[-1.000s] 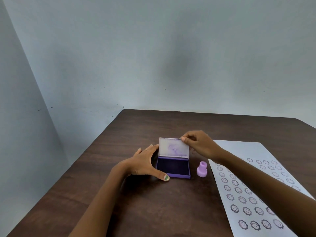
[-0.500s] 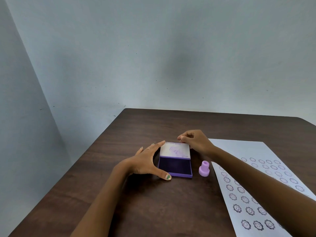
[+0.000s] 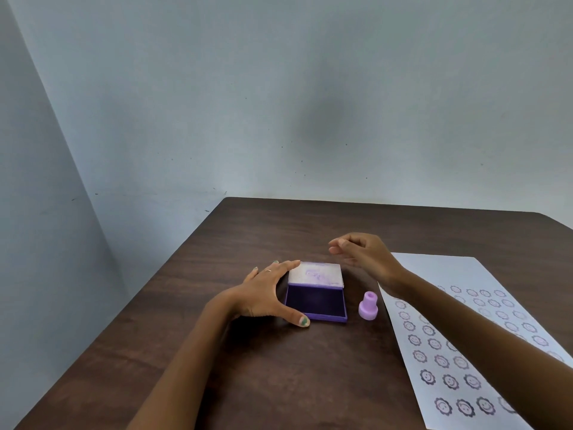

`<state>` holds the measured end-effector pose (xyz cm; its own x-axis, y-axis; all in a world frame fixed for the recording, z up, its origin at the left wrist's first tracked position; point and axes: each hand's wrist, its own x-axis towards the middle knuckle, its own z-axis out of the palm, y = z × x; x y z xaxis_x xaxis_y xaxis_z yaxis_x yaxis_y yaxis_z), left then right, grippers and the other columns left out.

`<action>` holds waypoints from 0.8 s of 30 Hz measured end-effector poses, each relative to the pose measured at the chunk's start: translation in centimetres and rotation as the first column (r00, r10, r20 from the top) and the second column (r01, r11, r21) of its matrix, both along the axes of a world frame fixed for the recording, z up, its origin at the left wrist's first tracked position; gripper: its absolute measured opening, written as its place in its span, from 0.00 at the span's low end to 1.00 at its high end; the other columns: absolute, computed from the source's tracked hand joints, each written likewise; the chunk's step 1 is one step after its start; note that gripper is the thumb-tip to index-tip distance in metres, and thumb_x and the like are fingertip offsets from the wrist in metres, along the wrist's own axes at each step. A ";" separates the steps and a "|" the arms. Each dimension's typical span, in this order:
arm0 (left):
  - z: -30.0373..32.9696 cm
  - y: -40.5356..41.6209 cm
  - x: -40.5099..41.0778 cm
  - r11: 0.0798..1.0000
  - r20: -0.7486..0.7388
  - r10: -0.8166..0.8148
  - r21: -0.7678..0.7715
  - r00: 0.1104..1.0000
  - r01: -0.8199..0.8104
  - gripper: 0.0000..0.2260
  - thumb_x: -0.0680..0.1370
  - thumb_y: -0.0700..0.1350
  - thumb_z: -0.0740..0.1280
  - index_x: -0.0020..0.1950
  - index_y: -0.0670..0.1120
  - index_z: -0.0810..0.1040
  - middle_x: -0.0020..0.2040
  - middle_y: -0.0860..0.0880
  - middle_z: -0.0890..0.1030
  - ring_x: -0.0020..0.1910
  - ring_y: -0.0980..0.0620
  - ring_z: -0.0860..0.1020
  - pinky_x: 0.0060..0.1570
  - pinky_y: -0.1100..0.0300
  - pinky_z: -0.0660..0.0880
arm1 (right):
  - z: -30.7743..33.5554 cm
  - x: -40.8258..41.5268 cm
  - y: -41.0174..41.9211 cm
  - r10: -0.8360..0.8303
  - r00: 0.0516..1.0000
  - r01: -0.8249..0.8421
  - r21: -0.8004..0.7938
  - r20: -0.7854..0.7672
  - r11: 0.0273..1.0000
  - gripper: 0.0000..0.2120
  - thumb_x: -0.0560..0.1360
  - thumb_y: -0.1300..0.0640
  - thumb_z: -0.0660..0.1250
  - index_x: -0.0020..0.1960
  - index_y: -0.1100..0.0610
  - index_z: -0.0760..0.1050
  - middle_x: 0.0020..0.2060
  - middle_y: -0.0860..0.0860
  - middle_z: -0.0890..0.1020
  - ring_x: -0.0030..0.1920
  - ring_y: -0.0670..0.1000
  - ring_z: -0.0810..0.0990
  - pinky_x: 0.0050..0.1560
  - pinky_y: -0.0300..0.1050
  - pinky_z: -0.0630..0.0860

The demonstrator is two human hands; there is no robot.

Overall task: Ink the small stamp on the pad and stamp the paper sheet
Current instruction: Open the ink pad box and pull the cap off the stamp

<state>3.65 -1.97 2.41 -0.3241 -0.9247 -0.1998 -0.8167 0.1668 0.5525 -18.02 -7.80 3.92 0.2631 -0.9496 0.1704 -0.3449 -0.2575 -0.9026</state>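
Left hand: the left hand (image 3: 263,294) rests on the table with fingers straight and spread wide, bracing the left side of the ink pad (image 3: 314,291); its thumb lies along the pad's near left corner and its fingertips touch the lid's left edge. A thin ring shows on one finger.
Right hand: the right hand (image 3: 362,254) hovers just beyond the lid's far right corner, fingers loosely curled, holding nothing.
Ink pad: a purple case lying open, its dark inked bed toward the person and its pale, ink-smudged lid folded flat away.
Small stamp: the small stamp (image 3: 368,306), lilac, stands upright just right of the pad, not touching it, between the pad and the sheet.
Paper sheet: the paper sheet (image 3: 465,321) lies right of the stamp, under the right forearm, covered in rows of round smiling-face prints.
Writing: none can be read.
Open room: bare table (image 3: 248,367) lies in front of and behind the hands.
Surroundings: dark wood-grain table against a pale blue-grey wall (image 3: 279,103), a corner at left.
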 end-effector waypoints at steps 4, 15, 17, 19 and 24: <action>-0.3 -0.1 0.1 1.000 0.019 0.004 -0.013 1.000 -0.004 0.47 0.66 0.62 0.73 0.76 0.57 0.48 0.79 0.52 0.48 0.77 0.53 0.42 0.74 0.47 0.36 | 1.0 -2.4 2.5 0.035 0.995 -0.042 -0.083 -0.090 0.996 0.08 0.76 0.54 0.61 0.49 0.53 0.79 0.46 0.49 0.84 0.46 0.44 0.81 0.43 0.34 0.75; 0.5 1.1 -3.8 0.869 -0.280 0.077 -0.452 0.957 -0.202 0.39 0.63 0.68 0.68 0.71 0.65 0.58 0.74 0.61 0.57 0.70 0.62 0.57 0.66 0.55 0.50 | -1.2 -5.8 6.3 0.020 0.947 -0.099 -0.230 -0.321 0.968 0.10 0.66 0.50 0.74 0.47 0.47 0.80 0.41 0.43 0.83 0.45 0.38 0.78 0.39 0.28 0.73; 0.3 1.4 -4.7 0.841 -0.266 0.043 -0.510 0.963 -0.178 0.34 0.64 0.69 0.66 0.68 0.64 0.63 0.71 0.62 0.63 0.68 0.63 0.61 0.66 0.55 0.54 | -1.2 -6.0 6.3 0.023 0.954 -0.099 -0.243 -0.300 0.965 0.08 0.66 0.52 0.74 0.45 0.46 0.80 0.39 0.41 0.83 0.44 0.38 0.78 0.38 0.27 0.72; -0.2 1.7 -5.6 0.813 -0.238 0.001 -0.565 0.971 -0.139 0.28 0.67 0.68 0.65 0.65 0.63 0.68 0.67 0.64 0.69 0.66 0.64 0.65 0.66 0.57 0.57 | -0.9 -6.1 6.3 0.009 0.969 -0.077 -0.268 -0.246 0.960 0.07 0.66 0.54 0.74 0.43 0.46 0.80 0.37 0.42 0.83 0.42 0.39 0.79 0.37 0.27 0.73; -1.1 2.6 -8.2 0.708 -0.194 -0.003 -0.693 0.981 -0.135 0.20 0.70 0.68 0.64 0.58 0.62 0.74 0.57 0.69 0.76 0.61 0.68 0.67 0.63 0.64 0.52 | 0.0 -6.7 6.6 -0.031 0.975 0.056 -0.111 0.218 0.992 0.07 0.65 0.56 0.72 0.42 0.55 0.81 0.35 0.49 0.86 0.36 0.47 0.83 0.34 0.34 0.78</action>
